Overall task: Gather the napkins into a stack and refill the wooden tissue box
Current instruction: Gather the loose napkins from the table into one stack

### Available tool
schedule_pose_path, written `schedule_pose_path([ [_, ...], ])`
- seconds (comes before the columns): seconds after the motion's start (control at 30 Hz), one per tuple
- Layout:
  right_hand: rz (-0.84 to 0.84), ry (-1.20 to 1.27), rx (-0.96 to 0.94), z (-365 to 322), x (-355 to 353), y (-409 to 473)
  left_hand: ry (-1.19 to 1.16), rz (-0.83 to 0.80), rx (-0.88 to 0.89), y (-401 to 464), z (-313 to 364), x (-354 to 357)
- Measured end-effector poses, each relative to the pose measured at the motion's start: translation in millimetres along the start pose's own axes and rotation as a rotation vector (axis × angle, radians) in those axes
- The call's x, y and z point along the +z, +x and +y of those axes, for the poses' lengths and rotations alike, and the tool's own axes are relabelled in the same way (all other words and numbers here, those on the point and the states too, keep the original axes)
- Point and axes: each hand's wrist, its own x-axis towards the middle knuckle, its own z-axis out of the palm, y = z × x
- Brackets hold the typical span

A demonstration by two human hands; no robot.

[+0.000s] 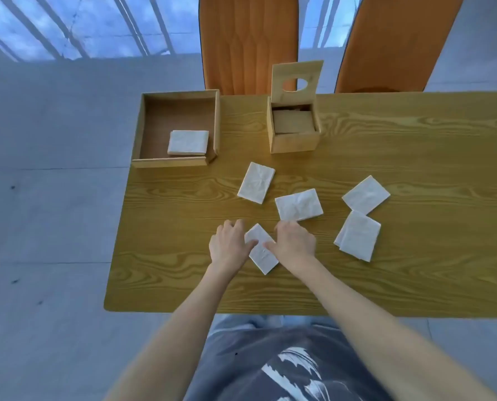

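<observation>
Several folded white napkins lie loose on the wooden table (415,270). The nearest napkin (262,256) lies between my hands: my left hand (230,246) touches its left edge and my right hand (292,241) its right edge, thumbs resting on top. Other napkins sit further back (256,183), in the centre (299,204), and two to the right (366,194) (357,236). The wooden tissue box (295,143) stands at the back with its lid (297,79) tilted up, its inside showing.
A shallow wooden tray (143,131) at the table's back left corner holds a small stack of napkins (188,142). Two orange chairs (248,41) (397,44) stand behind the table. The table's left edge (120,227) drops to a grey floor.
</observation>
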Motion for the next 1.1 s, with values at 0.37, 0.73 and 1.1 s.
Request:
schedule_pose_path([
  [0.37,0.032,0.035,0.013,2.6,10.2,6.8,-0.18,0.047,-0.091,3.8,-5.9,14.1],
  [0.73,0.06,0.142,-0.068,20.7,-5.2,25.4,-1.066,-0.051,-0.274,11.2,-10.1,12.5],
  [1.1,0.19,-0.18,-0.27,49.8,-49.2,91.0,-1.422,-0.075,-0.55,14.3,3.5,21.8],
])
